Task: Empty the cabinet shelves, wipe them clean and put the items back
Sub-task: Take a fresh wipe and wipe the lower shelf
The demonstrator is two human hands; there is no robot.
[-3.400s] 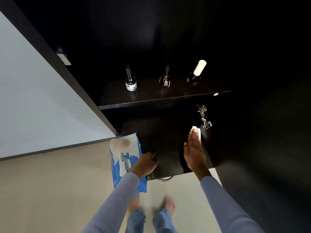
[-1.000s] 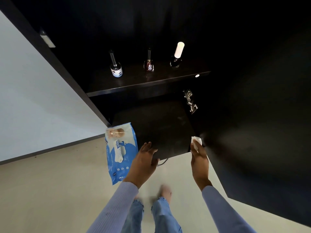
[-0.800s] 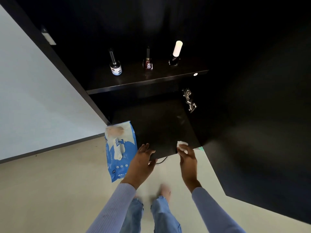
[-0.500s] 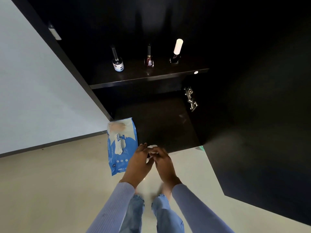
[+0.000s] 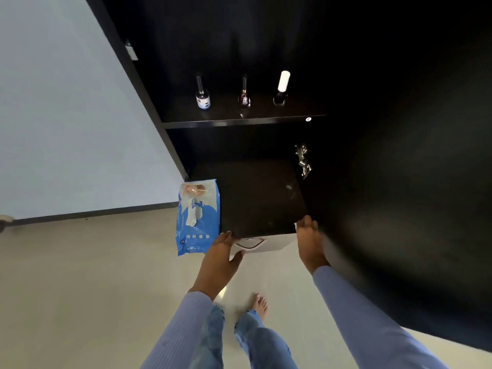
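Observation:
Three small nail polish bottles stand in a row on the dark upper shelf (image 5: 239, 119): a white-labelled one (image 5: 203, 98), a dark red one (image 5: 244, 98) and a white-capped one (image 5: 281, 89). Below it, the lower shelf (image 5: 255, 198) is bare. My right hand (image 5: 310, 243) is at the lower shelf's front right corner, its fingers bent over a white wipe (image 5: 295, 225) that shows only as a small sliver. My left hand (image 5: 221, 259) rests with relaxed fingers on the front edge of the same shelf.
A blue pack of wipes (image 5: 198, 217) leans at the cabinet's lower left corner on the pale floor. A light drawer front with a metal handle (image 5: 250, 243) sits under the shelf. The open dark door (image 5: 399, 209) and its hinge (image 5: 303, 161) are on the right. My bare foot (image 5: 259, 304) is below.
My hands met at the shelf's front edge with the wipe, then parted. My right hand has gone back to the front right corner, and my left hand stays on the edge.

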